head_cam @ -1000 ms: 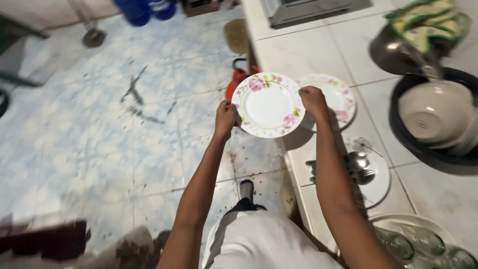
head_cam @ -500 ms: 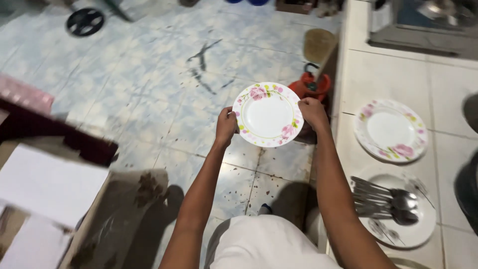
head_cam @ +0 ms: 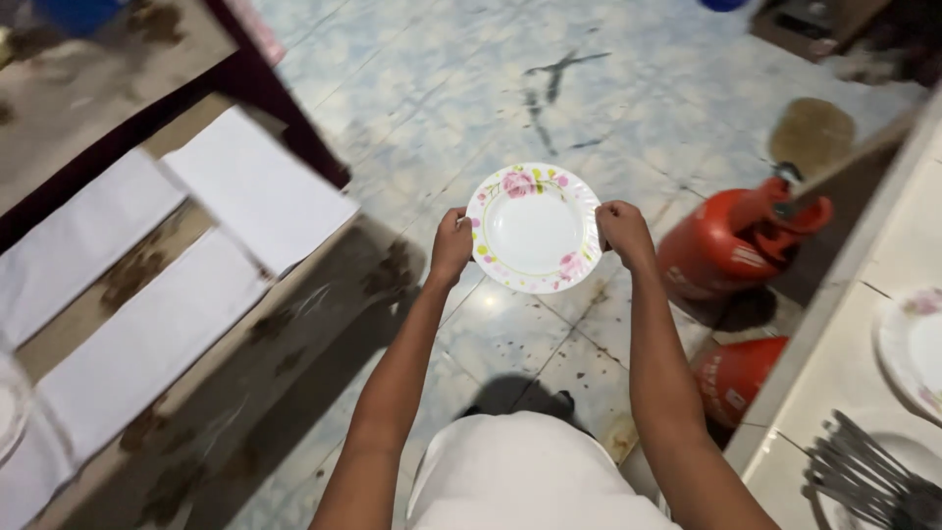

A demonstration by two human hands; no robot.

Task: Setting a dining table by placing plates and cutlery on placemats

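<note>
Between your hands, left grip (head_cam: 452,245) and right grip (head_cam: 621,232) pinch opposite rims of the plate (head_cam: 533,228), level, desk (head_cam: 294,324) lower-left.

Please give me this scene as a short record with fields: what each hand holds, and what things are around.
left hand: left hand grips the left rim of the plate
right hand: right hand grips the right rim of the plate
held thing: white plate with pink flowers on the rim, held level over the floor, empty
left side: wooden table with white cloths laid flat on it
right side: two red gas cylinders on the tiled floor, beside a tiled counter
on counter: second flowered plate; dish with cutlery
</note>
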